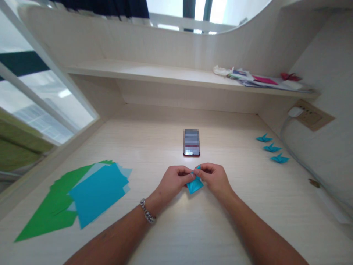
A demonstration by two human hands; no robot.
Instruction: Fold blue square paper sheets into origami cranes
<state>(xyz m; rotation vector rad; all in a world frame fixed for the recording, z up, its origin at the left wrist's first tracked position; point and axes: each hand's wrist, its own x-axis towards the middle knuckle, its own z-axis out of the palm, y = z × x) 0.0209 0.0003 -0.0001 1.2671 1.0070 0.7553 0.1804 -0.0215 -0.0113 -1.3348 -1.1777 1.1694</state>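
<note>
Between my hands is a small piece of folded blue origami paper (195, 186), creased into a diamond-like shape. My left hand (176, 177) pinches its upper left side with thumb and fingers. On the other side, my right hand (214, 176) grips the top right part, its thumb close to the left one. The fingertips cover the upper portion of the paper. Just beyond my hands, a phone (191, 142) lies flat with its screen blurred. Three folded blue paper cranes (271, 148) stand in a row at the right of the desk.
Fanned blue sheets (100, 193) overlap green sheets (44, 213) on the left of the desk (154, 136). A shelf (165, 75) at the back bears papers (264, 81) and a red folded piece (291, 76). A cable (300, 162) runs from the wall socket (311, 115) along the right.
</note>
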